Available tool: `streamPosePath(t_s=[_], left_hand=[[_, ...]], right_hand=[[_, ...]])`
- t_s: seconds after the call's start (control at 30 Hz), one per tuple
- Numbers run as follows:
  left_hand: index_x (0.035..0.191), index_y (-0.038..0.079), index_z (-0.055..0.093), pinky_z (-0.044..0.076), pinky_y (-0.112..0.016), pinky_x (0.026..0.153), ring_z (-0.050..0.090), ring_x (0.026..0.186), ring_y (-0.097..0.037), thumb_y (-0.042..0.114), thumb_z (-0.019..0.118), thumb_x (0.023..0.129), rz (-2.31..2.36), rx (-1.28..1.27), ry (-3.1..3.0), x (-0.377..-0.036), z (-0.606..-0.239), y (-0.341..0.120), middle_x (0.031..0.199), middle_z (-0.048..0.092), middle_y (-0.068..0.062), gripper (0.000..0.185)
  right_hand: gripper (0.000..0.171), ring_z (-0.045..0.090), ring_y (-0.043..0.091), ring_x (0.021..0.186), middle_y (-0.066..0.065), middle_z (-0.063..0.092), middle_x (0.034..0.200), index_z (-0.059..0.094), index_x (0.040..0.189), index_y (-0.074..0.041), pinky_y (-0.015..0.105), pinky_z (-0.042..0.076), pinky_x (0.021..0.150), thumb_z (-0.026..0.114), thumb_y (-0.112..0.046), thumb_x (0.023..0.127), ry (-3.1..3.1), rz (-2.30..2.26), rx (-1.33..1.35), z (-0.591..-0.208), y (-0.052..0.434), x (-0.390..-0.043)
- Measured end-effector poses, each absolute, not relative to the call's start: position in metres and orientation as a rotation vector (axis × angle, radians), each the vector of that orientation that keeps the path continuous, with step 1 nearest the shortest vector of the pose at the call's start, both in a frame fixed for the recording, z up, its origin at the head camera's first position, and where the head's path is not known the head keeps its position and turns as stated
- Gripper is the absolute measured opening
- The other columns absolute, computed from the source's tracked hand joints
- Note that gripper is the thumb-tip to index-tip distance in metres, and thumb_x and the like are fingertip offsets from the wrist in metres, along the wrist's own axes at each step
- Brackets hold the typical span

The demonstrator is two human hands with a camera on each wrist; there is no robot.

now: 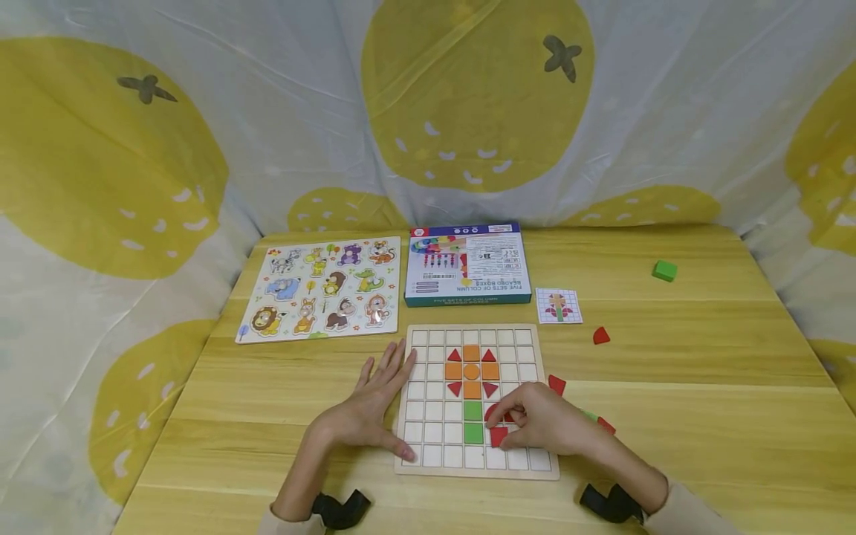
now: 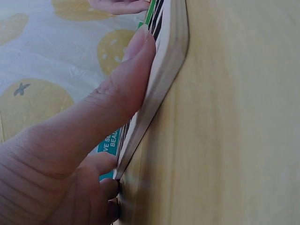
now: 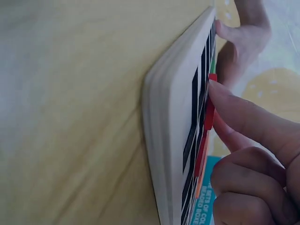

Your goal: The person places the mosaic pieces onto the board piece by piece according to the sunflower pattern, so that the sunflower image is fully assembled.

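Observation:
A wooden grid board [image 1: 435, 412] lies on the table in front of me. On it sits a flower of orange squares and red triangles [image 1: 471, 371] above two green squares [image 1: 472, 421]. My left hand [image 1: 374, 405] lies flat with straight fingers along the board's left edge, and its thumb [image 2: 112, 103] presses on the board's rim [image 2: 164, 70]. My right hand [image 1: 548, 427] rests on the board's lower right with curled fingers and pinches a red piece [image 1: 498, 437] right of the lower green square. In the right wrist view the thumb [image 3: 248, 122] touches that red piece [image 3: 209, 110] on the board [image 3: 173, 131].
Loose red pieces [image 1: 556, 384] lie right of the board, another [image 1: 601, 336] farther back. A pattern card [image 1: 558, 305], a blue box [image 1: 467, 264], an animal puzzle [image 1: 324, 288] and a green block [image 1: 664, 270] lie beyond. A lemon-print curtain surrounds the table.

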State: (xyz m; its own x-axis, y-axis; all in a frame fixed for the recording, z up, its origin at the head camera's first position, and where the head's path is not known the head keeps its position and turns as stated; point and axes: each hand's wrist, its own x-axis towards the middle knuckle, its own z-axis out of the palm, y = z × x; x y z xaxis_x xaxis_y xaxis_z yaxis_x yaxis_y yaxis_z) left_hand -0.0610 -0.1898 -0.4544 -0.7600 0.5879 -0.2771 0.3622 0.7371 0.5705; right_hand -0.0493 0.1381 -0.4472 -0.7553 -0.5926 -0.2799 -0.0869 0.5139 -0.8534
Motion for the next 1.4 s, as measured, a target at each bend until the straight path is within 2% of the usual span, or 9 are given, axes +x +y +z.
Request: streamPosePath(t_s=[0.1,0.33,0.47,0.57,0.8,0.97,1.17,1.33,1.4], left_hand=[[0.166,0.006,-0.003,-0.011,-0.065,0.127,-0.018,0.16,-0.039,0.052,0.096,0.062,0.688,0.728,2.493,-0.0609,-0.4537,-0.1895,0.173,-0.021,-0.016,0.151],[0.166,0.006,-0.003,-0.011,-0.065,0.128,-0.018,0.16,-0.038,0.052,0.096,0.062,0.685,0.718,2.492,-0.0607,-0.4531,-0.189,0.173,-0.021,-0.016,0.151],[0.166,0.007,-0.003,-0.011,-0.065,0.128,-0.018,0.161,-0.038,0.052,0.096,0.062,0.685,0.712,2.49,-0.0607,-0.4528,-0.1889,0.173,-0.021,-0.015,0.151],[0.166,0.007,-0.003,-0.011,-0.065,0.128,-0.018,0.161,-0.038,0.052,0.096,0.062,0.687,0.712,2.489,-0.0608,-0.4528,-0.1888,0.173,-0.021,-0.015,0.151],[0.166,0.007,-0.003,-0.011,-0.065,0.128,-0.018,0.161,-0.038,0.052,0.096,0.062,0.688,0.714,2.488,-0.0609,-0.4536,-0.1892,0.173,-0.021,-0.015,0.151],[0.167,0.008,-0.003,-0.011,-0.065,0.128,-0.018,0.161,-0.038,0.052,0.096,0.062,0.689,0.713,2.488,-0.0608,-0.4545,-0.1895,0.173,-0.021,-0.014,0.15],[0.167,0.008,-0.003,-0.01,-0.065,0.128,-0.018,0.161,-0.037,0.052,0.096,0.062,0.697,0.714,2.489,-0.0606,-0.4551,-0.1898,0.173,-0.021,-0.013,0.151],[0.167,0.009,-0.003,-0.01,-0.064,0.128,-0.018,0.161,-0.037,0.053,0.096,0.062,0.695,0.714,2.492,-0.0607,-0.4547,-0.1895,0.173,-0.021,-0.014,0.151],[0.167,0.008,-0.003,-0.01,-0.064,0.128,-0.017,0.161,-0.037,0.052,0.096,0.062,0.694,0.715,2.493,-0.0607,-0.4543,-0.1893,0.173,-0.021,-0.014,0.151]], right_hand=[[0.019,0.03,0.006,0.052,-0.007,0.035,0.057,0.082,0.098,-0.016,0.018,0.029,0.053,0.088,-0.012,0.081,2.21,-1.213,-0.544,-0.4475,0.1382,-0.0491],[0.009,0.038,0.005,0.063,-0.009,0.067,0.078,0.083,0.089,-0.02,0.017,0.029,0.053,0.087,-0.015,0.082,2.24,-1.226,-0.563,-0.4496,0.1407,-0.0519],[0.008,0.041,0.006,0.067,-0.009,0.061,0.072,0.084,0.089,-0.02,0.017,0.029,0.053,0.088,-0.018,0.082,2.242,-1.21,-0.562,-0.4503,0.1411,-0.0528],[0.011,0.038,0.006,0.062,-0.008,0.05,0.063,0.085,0.092,-0.02,0.018,0.027,0.052,0.089,-0.018,0.081,2.223,-1.201,-0.555,-0.4503,0.1411,-0.053],[0.014,0.034,0.003,0.055,-0.009,0.053,0.066,0.085,0.096,-0.018,0.017,0.025,0.051,0.087,-0.015,0.083,2.216,-1.23,-0.577,-0.451,0.1394,-0.0538],[0.013,0.033,0.002,0.054,-0.008,0.039,0.059,0.084,0.095,-0.017,0.016,0.025,0.051,0.087,-0.013,0.083,2.243,-1.226,-0.583,-0.4516,0.1372,-0.0534],[0.012,0.038,0.003,0.059,-0.009,0.044,0.06,0.084,0.091,-0.018,0.016,0.025,0.05,0.089,-0.014,0.081,2.273,-1.207,-0.565,-0.4518,0.1341,-0.052],[0.014,0.044,0.008,0.071,-0.007,0.055,0.069,0.084,0.092,-0.019,0.016,0.028,0.052,0.09,-0.017,0.08,2.299,-1.196,-0.551,-0.4492,0.134,-0.0506],[0.014,0.043,0.007,0.069,-0.008,0.058,0.072,0.084,0.092,-0.019,0.016,0.027,0.052,0.089,-0.016,0.08,2.293,-1.203,-0.552,-0.4491,0.1344,-0.0505]])
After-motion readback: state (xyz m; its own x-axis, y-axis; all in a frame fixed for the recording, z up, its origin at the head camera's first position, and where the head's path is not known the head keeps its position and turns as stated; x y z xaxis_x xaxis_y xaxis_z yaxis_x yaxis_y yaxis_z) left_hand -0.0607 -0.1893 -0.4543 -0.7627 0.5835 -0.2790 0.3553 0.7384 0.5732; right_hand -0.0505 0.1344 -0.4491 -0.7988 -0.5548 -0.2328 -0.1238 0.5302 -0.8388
